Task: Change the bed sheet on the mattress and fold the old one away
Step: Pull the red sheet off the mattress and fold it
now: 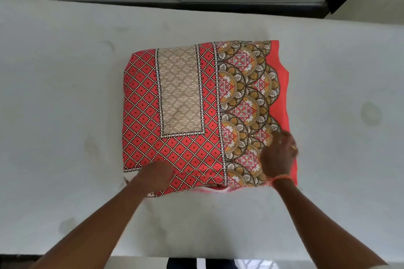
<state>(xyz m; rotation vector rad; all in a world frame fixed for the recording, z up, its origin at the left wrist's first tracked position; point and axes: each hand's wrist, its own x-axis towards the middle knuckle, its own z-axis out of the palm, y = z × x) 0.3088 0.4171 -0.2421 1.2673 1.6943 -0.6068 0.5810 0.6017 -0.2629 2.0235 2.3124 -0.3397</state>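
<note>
One sheet (196, 111), a red patterned one, lies folded into a thick square in the middle of the bare white mattress (65, 72), so by the look of it the folding is near its end. The mattress carries no other sheet in this head view, which suggests the spreading step is either not begun or concerns this very bundle; the picture cannot settle which.

The left hand (156, 176) rests on the near left corner of the bundle, its fingers turned under and blurred, so whether they pinch cloth cannot be told. The right hand (278, 155) lies on the near right corner, over the scalloped border, fingers fairly straight and pressing flat on the cloth. The near edge of the sheet shows loose pale layers between the two wrists.
</note>
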